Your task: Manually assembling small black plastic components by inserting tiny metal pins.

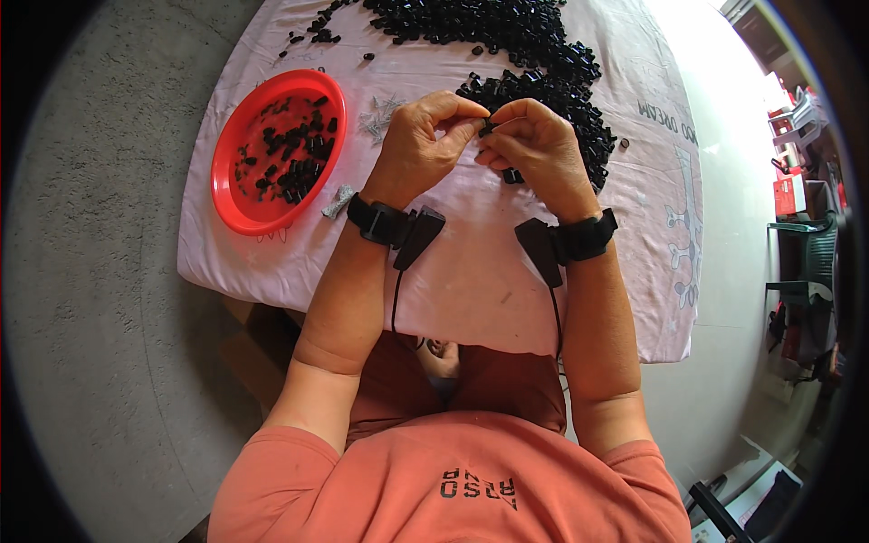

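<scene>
My left hand (419,145) and my right hand (541,149) meet above the cloth-covered table, fingertips pinched together. Between them is a small black plastic piece (488,128), mostly covered by the fingers, so its exact shape is hard to make out. Both hands appear closed on it. Just beyond my fingers lies a large heap of similar black plastic pieces (534,90), which spreads to the far edge. To the left of my left hand, thin silvery pins (378,119) are scattered on the cloth.
A round red basin (224,185) with several black pieces inside stands at the left. Beside it lies a small silvery bundle (338,202). The pale pink tablecloth (471,290) hangs over the near edge. Wrist straps carry black devices with cables. A green chair (806,258) stands far right.
</scene>
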Action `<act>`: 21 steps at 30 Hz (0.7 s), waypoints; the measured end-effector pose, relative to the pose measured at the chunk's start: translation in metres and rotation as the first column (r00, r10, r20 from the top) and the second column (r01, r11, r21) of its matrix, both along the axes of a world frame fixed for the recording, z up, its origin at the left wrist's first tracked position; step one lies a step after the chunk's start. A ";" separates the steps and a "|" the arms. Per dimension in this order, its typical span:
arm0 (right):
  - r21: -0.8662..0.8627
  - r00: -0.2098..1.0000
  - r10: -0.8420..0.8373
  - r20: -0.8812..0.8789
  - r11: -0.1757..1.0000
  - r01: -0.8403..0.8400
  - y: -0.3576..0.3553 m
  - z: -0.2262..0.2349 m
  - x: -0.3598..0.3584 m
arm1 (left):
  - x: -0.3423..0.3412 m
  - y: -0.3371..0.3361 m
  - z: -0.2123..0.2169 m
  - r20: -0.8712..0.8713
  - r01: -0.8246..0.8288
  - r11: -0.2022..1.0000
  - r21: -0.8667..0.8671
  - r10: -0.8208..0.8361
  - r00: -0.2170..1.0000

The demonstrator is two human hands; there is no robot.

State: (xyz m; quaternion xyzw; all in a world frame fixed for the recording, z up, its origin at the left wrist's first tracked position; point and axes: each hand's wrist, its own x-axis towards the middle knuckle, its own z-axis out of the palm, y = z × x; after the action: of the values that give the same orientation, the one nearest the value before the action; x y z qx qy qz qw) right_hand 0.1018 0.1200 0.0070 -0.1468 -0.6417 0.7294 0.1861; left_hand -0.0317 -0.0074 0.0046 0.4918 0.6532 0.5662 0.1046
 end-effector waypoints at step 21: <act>-0.028 0.999 -0.046 -0.003 0.999 0.046 0.000 0.003 0.002 | 0.002 -0.002 0.011 -0.219 0.071 0.997 0.009 -0.067 0.973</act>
State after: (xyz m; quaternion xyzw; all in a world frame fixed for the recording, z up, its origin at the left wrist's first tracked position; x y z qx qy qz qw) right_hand 0.1040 0.1196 0.0102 -0.1627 -0.6275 0.7342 0.2018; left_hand -0.0293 -0.0094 0.0153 0.5745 0.6383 0.5101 0.0475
